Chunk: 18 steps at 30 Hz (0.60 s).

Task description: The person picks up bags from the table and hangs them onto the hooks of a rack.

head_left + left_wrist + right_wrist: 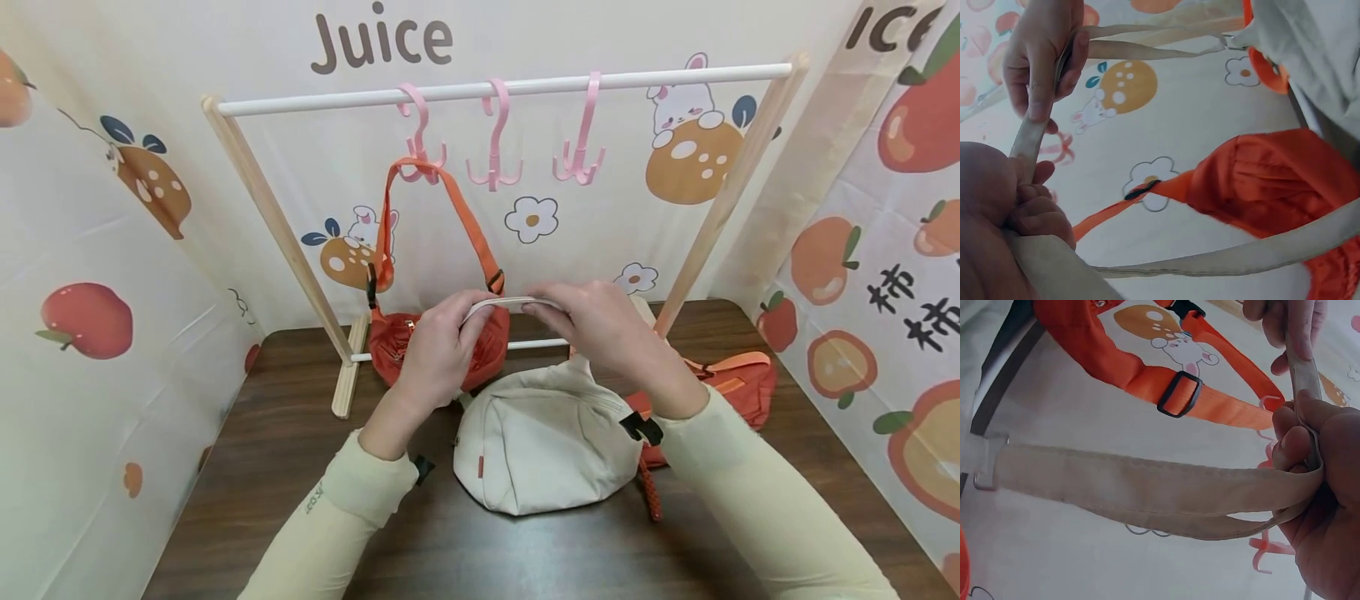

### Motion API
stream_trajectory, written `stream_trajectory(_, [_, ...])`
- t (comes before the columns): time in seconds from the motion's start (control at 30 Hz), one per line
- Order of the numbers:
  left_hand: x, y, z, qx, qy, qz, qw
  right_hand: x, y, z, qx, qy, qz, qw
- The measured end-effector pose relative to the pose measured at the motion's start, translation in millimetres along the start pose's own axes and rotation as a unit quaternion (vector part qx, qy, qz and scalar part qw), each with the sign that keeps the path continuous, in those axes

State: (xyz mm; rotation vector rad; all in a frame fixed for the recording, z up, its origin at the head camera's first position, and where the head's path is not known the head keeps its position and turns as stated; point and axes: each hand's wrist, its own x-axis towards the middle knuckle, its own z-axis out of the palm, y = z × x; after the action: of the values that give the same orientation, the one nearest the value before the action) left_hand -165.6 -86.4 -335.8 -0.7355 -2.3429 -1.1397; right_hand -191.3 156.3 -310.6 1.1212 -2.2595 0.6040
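Both hands hold up a beige strap [516, 301] above a cream bag [551, 446], which hangs or rests low over the table. The left hand [442, 346] pinches the strap with curled fingers; in the left wrist view this hand [1010, 219] is close at the lower left. Gripping the same strap a short way along is the right hand [600, 325]. In the right wrist view, the doubled strap [1147, 481] runs from a metal ring to the right hand [1329, 469]. Three pink hooks [495, 137] hang on the rail above.
A white rail [322, 102] on wooden legs spans the back. From the left hook hangs a red bag [487, 350] by its orange strap, behind the left hand. Another red bag [753, 392] lies at the right, beside the right forearm. Printed cloth covers the walls.
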Motion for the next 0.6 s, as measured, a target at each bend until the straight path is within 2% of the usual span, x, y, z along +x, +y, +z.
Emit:
stream_trajectory(0.1, [1.3,5.1,-8.0,0.022,-0.007,0.004,0.9997,1.4,0.4,-5.6,-0.012,0.009,-0.008,0.9998])
stream_trajectory(0.4, [1.5,19.9,-33.0,0.062,-0.026,-0.005,0.9977,6.7,-3.0,-20.6,0.01,0.031,-0.03,0.999])
stream_trajectory(0.6, [4.5,25.1,-47.3,0.074,-0.026,0.002,0.9969,11.7,-6.5,-29.2,0.019,0.041,-0.015,0.9989])
